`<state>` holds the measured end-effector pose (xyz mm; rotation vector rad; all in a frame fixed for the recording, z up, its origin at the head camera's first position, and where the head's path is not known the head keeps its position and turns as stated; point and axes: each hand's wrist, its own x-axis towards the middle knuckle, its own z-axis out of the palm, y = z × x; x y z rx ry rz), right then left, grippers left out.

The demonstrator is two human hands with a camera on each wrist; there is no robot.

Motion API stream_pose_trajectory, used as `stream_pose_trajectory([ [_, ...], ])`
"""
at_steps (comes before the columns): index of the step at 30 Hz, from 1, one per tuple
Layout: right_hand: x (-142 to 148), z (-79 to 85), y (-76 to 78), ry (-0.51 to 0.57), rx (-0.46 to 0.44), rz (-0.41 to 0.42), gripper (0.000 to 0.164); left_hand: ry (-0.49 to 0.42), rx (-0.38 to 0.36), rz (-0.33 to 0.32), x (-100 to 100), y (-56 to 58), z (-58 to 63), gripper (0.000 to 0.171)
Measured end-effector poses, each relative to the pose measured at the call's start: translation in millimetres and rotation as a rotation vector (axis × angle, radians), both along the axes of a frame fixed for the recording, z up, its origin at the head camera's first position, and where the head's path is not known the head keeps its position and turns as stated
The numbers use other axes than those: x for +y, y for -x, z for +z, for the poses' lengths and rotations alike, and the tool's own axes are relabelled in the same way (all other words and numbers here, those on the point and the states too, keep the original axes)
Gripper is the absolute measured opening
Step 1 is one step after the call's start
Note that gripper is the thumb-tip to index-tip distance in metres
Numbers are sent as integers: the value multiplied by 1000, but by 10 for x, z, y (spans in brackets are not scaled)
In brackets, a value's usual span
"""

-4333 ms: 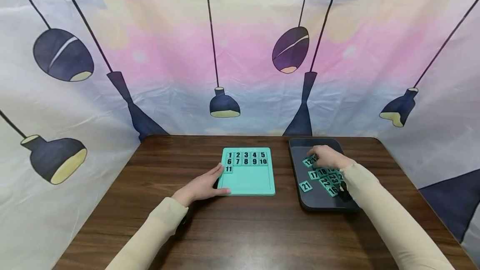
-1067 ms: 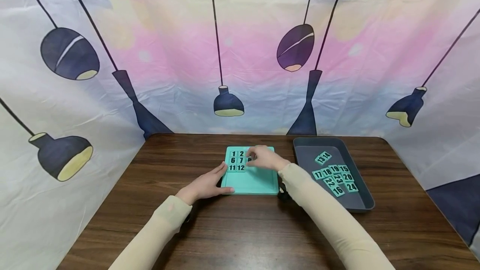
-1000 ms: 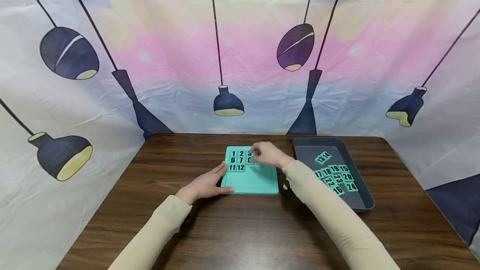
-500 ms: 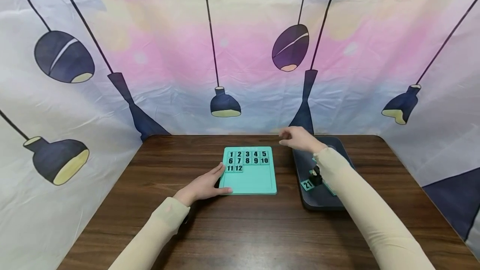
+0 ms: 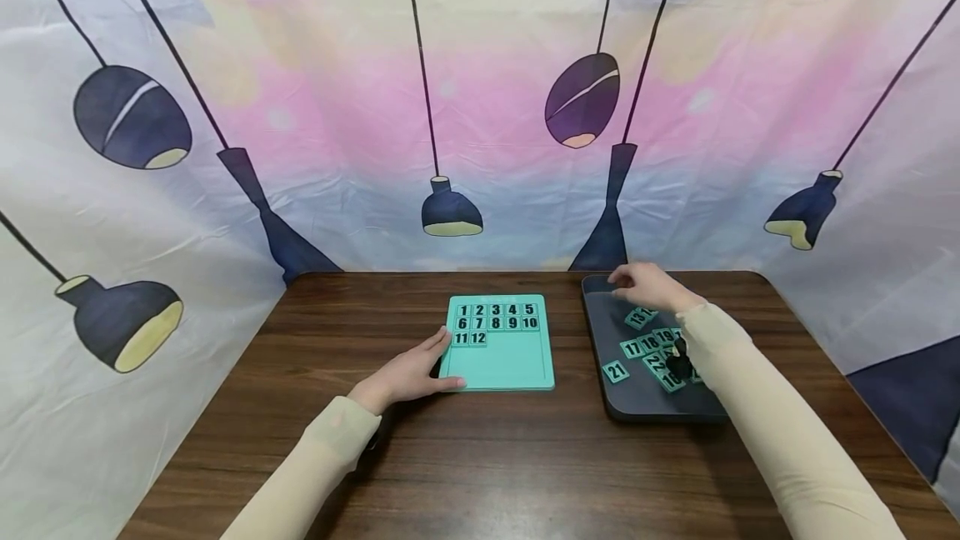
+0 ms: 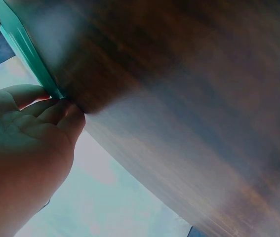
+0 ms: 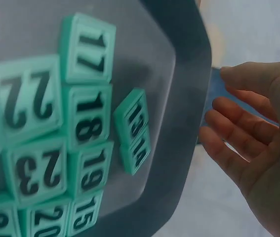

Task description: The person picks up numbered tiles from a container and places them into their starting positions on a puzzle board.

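A turquoise number board (image 5: 506, 367) lies on the table, with tiles 1 to 12 in rows from its top; tile 12 (image 5: 477, 338) sits beside 11. My left hand (image 5: 408, 369) rests at the board's left edge, thumb by the near corner and fingers along the side. Above the far part of the dark grey tray (image 5: 630, 403) is my right hand (image 5: 651, 287), fingers loosely bent, nothing held. Tile 13 (image 7: 134, 118) and tile 14 (image 7: 139, 156) lie together near the tray's far end, closest to that hand. The right forearm partly hides other tiles.
Several more numbered tiles lie in the tray, among them tile 17 (image 7: 89, 49) and tile 22 (image 7: 28, 101); tile 21 (image 5: 616, 371) lies apart near its left wall. The wooden table (image 5: 480, 465) meets a printed cloth backdrop (image 5: 360, 107) at the back.
Tile 12 has gone from the tray onto the board beside 11. My right hand has left the board and moved right, over the tray. The left hand stays at the board's edge.
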<state>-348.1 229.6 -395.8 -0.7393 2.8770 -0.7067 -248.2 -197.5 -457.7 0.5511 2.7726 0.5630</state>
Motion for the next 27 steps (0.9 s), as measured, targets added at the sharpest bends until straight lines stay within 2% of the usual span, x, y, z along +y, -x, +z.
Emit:
stream_pose_trajectory([
  [8, 230, -103, -36, -64, -63, 23, 34, 1, 3, -7, 4, 8, -10, 98],
  [13, 305, -199, -63, -123, -102, 58, 43, -1, 9, -9, 7, 5, -7, 97],
  [17, 332, -275, -87, -143, -99, 76, 41, 0, 7, -5, 10, -2, -4, 98],
  [23, 333, -340, -95, -167, -41, 86, 32, -5, 7, -2, 15, -5, 1, 99],
  [27, 294, -363, -93, -151, -49, 82, 33, -5, 3, 0, 21, -1, -4, 99],
])
